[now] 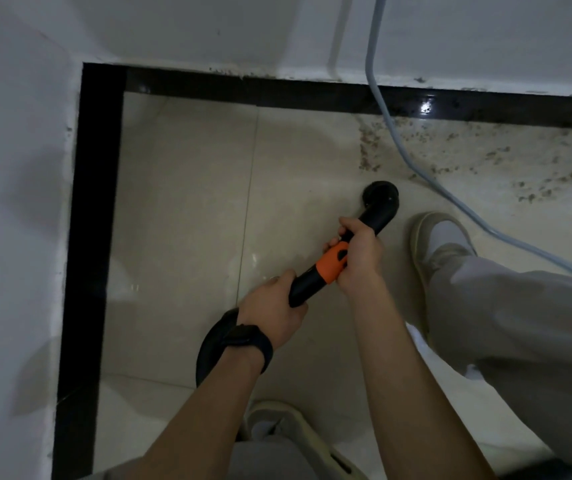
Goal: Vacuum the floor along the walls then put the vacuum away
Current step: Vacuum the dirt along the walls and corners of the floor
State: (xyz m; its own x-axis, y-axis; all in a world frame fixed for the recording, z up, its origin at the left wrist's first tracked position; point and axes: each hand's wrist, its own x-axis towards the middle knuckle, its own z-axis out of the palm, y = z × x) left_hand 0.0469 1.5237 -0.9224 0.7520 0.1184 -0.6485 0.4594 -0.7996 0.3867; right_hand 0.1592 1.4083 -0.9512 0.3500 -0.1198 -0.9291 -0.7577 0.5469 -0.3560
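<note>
A black vacuum wand (383, 207) with an orange collar (331, 263) points down at the beige tiled floor (180, 209). Its round nozzle sits on the tile just left of a patch of brown dirt (506, 161). My right hand (359, 252) grips the wand at the orange collar and the bend above it. My left hand (272, 306) grips the black tube lower down. The black hose (210, 348) loops back behind my left wrist, which wears a dark band.
White walls meet in a corner at top left, edged by a black skirting strip (94, 202). A pale blue cable (399, 133) hangs down the far wall and trails right across the dirt. My right shoe (440, 244) stands beside the nozzle; my left shoe (277, 427) is below.
</note>
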